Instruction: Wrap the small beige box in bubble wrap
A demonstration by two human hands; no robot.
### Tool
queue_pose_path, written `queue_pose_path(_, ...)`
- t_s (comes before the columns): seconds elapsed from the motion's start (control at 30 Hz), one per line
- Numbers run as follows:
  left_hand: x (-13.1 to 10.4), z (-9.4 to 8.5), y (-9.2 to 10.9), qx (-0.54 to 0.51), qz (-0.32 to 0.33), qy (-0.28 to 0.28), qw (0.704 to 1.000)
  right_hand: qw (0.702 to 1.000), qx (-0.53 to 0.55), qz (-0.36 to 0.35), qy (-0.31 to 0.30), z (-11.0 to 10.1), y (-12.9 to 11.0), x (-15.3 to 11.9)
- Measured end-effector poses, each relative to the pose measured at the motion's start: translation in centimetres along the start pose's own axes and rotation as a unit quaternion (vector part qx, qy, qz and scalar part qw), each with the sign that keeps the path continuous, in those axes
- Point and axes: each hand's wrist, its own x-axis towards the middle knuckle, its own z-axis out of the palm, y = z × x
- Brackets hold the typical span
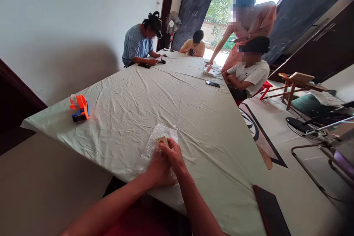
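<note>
- Small tan card-like piece [162, 141] sits on a bubble-wrap sheet [152, 145] at my near table edge.
- My right hand [173, 155] pinches that piece; my left hand [157, 167] presses against it, grip unclear.
- Orange tape dispenser [79, 107] well left; dark phone [271, 212] near right on the table [193, 110].
- Other people work at the far end.

Small tan item [162, 141] mostly covered by both hands' fingers; dark phone [271, 212] cut off at bottom edge; co-workers' items too small to identify.
</note>
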Motion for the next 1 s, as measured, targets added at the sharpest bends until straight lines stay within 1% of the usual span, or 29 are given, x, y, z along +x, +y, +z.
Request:
queue_pose_path(0.07,0.2,-0.4,-0.1,0.001,0.007,-0.034,0.999,0.998,0.054,0.016,0.020,-1.9,0.6,-0.1)
queue_pose_path(0.13,0.2,-0.3,-0.3,0.000,0.013,-0.059,0.998,0.996,0.080,0.023,0.035,-3.5,1.2,-0.7)
queue_pose_path(0.23,0.0,0.0,-0.6,-0.007,0.009,-0.061,0.998,0.994,0.093,0.028,0.045,-4.7,2.1,-1.8)
queue_pose_path(0.37,-0.1,-0.1,-0.9,-0.021,0.008,-0.059,0.998,0.995,0.083,0.000,0.049,-4.7,3.1,-2.4)
queue_pose_path(0.5,-0.3,-1.0,-0.9,-0.034,0.002,-0.050,0.998,0.997,0.040,-0.032,0.052,-4.6,3.5,-2.5)
queue_pose_path(0.67,-1.4,-2.0,-1.3,-0.018,0.007,-0.020,1.000,0.998,0.025,-0.047,0.041,-4.8,3.9,-2.4)
queue_pose_path(0.73,-2.1,-2.1,-1.4,-0.007,-0.002,-0.015,1.000,0.998,0.010,-0.051,0.038,-4.8,4.0,-2.4)
queue_pose_path(0.87,-3.1,-1.6,-1.8,0.004,-0.036,-0.013,0.999,0.997,-0.038,-0.060,0.025,-4.8,4.1,-2.4)
queue_pose_path(1.0,-3.5,-0.6,-2.2,0.009,-0.039,-0.002,0.999,0.993,-0.085,-0.080,0.016,-4.8,4.2,-2.5)
